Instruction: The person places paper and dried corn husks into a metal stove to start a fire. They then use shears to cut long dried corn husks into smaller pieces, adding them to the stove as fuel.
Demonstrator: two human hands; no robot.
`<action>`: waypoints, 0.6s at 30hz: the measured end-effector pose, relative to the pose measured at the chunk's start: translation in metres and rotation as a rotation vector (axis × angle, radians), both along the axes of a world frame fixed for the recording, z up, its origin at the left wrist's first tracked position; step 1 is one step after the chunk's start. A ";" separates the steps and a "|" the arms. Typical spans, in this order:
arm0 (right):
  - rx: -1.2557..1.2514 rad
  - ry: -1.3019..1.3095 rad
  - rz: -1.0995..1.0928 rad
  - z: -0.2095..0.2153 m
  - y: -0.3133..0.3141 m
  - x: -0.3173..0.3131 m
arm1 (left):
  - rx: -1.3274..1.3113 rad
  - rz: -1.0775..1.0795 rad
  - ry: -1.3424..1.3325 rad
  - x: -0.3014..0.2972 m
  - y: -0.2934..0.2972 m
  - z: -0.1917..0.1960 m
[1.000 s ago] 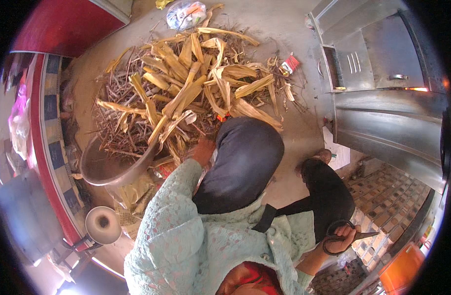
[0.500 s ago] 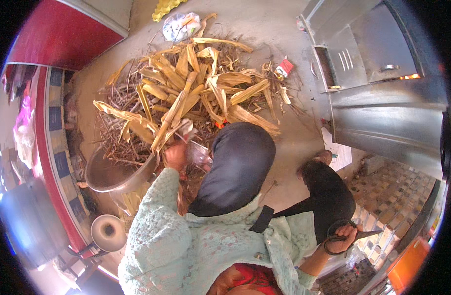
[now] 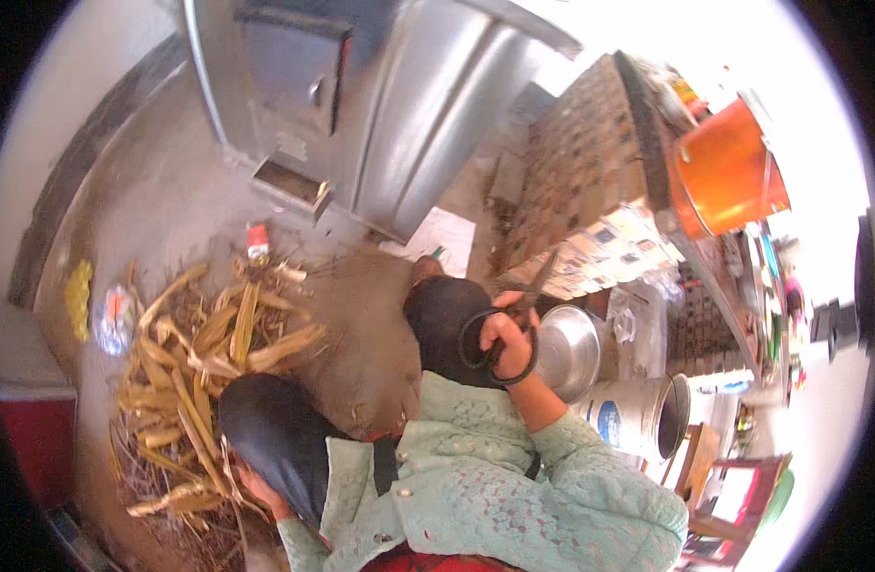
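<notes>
My right hand [image 3: 511,345] is closed round a pair of scissors [image 3: 544,278]. Its black loop handles circle my fingers, and the dark blades point up and away, near the tiled brick base. Lower left, my left hand [image 3: 262,490] reaches down beside my left knee, at the edge of a heap of dry corn husks [image 3: 197,419]. The knee covers part of that hand, so its fingers and anything in them are not clear. Thin brown twigs [image 3: 132,467] lie under and around the husks.
Ahead stands a grey metal cabinet [image 3: 413,105] with an open drawer [image 3: 289,186]. A red and white packet [image 3: 257,240] and a stuffed plastic bag [image 3: 113,319] lie by the heap. On my right are a metal basin [image 3: 569,355], a pale bucket [image 3: 633,417] and an orange bucket [image 3: 728,172].
The view has swung to the right, so the heap now sits at the left. My right hand has raised the scissors in front of me. My left hand stays low beside the knee.
</notes>
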State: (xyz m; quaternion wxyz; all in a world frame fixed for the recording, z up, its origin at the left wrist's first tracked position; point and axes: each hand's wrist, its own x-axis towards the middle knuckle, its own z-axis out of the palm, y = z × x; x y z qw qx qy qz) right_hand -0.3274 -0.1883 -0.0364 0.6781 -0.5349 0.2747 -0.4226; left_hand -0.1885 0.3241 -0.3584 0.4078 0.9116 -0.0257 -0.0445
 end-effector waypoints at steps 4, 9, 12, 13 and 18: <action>-0.013 -0.015 0.060 0.001 0.002 -0.001 | -0.677 -0.066 0.395 -0.003 0.007 0.007; 0.014 0.109 0.295 0.015 0.004 0.000 | -0.834 0.045 0.457 0.016 -0.043 0.101; -0.012 0.242 0.368 0.039 0.003 -0.003 | -0.758 0.214 0.322 0.015 -0.088 0.181; -0.044 0.343 0.361 0.051 -0.001 -0.002 | -0.732 0.286 0.261 0.017 -0.088 0.191; -0.402 0.895 0.051 0.088 -0.061 -0.040 | -0.497 0.100 -0.041 0.001 -0.111 0.266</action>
